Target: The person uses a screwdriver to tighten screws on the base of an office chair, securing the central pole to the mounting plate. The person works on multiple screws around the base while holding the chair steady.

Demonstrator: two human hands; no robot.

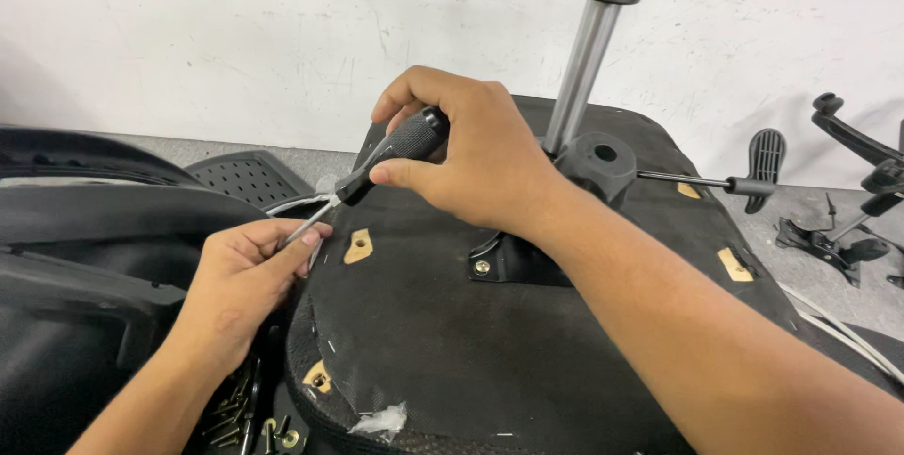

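Screwdriver (pixel 377 165) slants down-left from right hand (pixel 471 158), fist-gripped on its handle, to left hand (pixel 240 281) fingers pinching its shaft.

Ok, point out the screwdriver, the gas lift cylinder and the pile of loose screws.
screwdriver (pixel 400 146), head view, on its black handle.
gas lift cylinder (pixel 581 69), head view, on its shiny metal shaft.
pile of loose screws (pixel 235 415), head view, on the dark screws by the left wrist.
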